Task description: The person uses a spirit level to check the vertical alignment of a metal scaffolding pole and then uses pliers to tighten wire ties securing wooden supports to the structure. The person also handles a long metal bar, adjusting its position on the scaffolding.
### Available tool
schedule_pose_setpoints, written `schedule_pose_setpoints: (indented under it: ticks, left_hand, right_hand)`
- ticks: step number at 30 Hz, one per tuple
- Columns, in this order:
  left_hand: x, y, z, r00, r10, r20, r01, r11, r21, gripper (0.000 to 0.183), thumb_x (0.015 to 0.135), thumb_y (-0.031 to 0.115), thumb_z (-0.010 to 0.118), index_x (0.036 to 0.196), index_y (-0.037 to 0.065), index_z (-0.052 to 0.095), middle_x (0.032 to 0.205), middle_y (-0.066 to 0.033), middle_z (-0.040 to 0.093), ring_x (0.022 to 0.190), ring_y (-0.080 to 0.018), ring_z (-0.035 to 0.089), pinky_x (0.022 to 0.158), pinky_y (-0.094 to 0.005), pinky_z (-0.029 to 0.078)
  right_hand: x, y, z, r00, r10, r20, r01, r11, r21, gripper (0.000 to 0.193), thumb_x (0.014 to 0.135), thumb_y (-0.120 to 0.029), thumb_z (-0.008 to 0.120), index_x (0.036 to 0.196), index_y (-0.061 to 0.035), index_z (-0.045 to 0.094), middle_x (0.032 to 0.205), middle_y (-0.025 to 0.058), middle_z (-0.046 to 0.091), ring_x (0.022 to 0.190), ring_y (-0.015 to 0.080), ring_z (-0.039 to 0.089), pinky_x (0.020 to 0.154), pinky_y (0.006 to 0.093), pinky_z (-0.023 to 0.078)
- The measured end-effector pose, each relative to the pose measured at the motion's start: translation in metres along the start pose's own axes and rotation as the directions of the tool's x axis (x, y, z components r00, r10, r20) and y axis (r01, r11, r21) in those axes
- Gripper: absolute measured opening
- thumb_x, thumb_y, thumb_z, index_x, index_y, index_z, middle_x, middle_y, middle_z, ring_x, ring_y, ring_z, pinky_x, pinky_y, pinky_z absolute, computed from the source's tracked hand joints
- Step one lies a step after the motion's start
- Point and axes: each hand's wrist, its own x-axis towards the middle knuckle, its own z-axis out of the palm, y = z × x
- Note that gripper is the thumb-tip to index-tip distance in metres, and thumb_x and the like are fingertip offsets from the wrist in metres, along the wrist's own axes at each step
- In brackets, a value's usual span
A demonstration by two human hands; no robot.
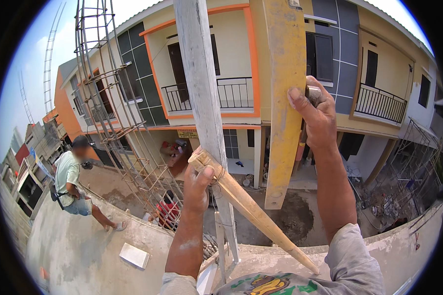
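My left hand [197, 191] is closed around the upper end of a slanting wooden pole [253, 216], where it meets an upright whitish timber post [199, 73]. Thin wire is wound about this joint. My right hand [317, 115] grips a long yellow spirit level [283, 98], held nearly upright to the right of the post, with the thumb on its broad face. A metal piece [312, 93], perhaps a hammer head, shows between the same fingers; most of it is hidden. Between level and post there is a gap in this view.
A tall rebar cage [101, 83] rises at left. A person [74, 182] stands on the concrete slab [79, 246] beyond it, near a white block [134, 255]. Below the slab's edge is another person in red [168, 210]. Two-storey houses [261, 73] stand opposite; scaffolding [413, 152] is at right.
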Motion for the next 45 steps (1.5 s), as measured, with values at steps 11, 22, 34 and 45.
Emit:
schedule_pose_setpoints:
  ticks: [11,22,34,45]
  left_hand:
    - [0.000,-0.010,-0.013,1.000,0.011,-0.019,-0.011,1.000,0.009,0.096,0.077,0.055,0.078,0.140,-0.007,0.039,0.113,-0.0073,0.060,0.099,-0.0147,0.061,0.088,-0.0296,0.049]
    - [0.005,-0.018,-0.027,0.996,-0.046,0.078,0.047,0.999,-0.017,0.070,0.082,0.046,0.074,0.126,-0.001,0.047,0.110,-0.0072,0.060,0.101,-0.0168,0.060,0.089,-0.0317,0.048]
    - [0.006,-0.014,-0.020,0.990,-0.083,0.115,0.098,0.986,-0.134,0.076,0.078,0.034,0.077,0.136,0.003,0.038,0.116,-0.0071,0.055,0.107,-0.0168,0.057,0.094,-0.0329,0.047]
    - [0.011,-0.003,-0.011,0.996,-0.075,0.048,0.078,0.994,-0.077,0.100,0.065,0.050,0.085,0.138,0.001,0.036,0.118,-0.0100,0.057,0.106,-0.0202,0.060,0.091,-0.0346,0.050]
  right_hand:
    - [0.144,-0.092,0.059,0.999,0.037,-0.034,-0.042,0.986,-0.162,0.044,0.093,-0.036,0.063,0.115,0.0011,0.062,0.107,0.0152,0.065,0.096,0.0203,0.062,0.087,0.0314,0.047]
    - [0.189,-0.100,0.093,0.993,-0.018,-0.114,0.020,1.000,0.022,0.023,0.091,-0.023,0.069,0.092,-0.0005,0.062,0.079,0.0071,0.065,0.068,0.0126,0.063,0.063,0.0290,0.053]
    - [0.196,-0.087,0.094,0.991,-0.081,-0.103,0.084,0.996,0.024,0.027,0.089,-0.027,0.070,0.091,-0.0022,0.061,0.076,0.0096,0.067,0.062,0.0124,0.065,0.061,0.0276,0.054]
    - [0.208,-0.067,0.090,0.981,-0.185,0.055,0.192,0.969,-0.157,0.046,0.100,-0.034,0.052,0.124,0.0054,0.060,0.125,0.0172,0.063,0.116,0.0248,0.056,0.101,0.0383,0.042]
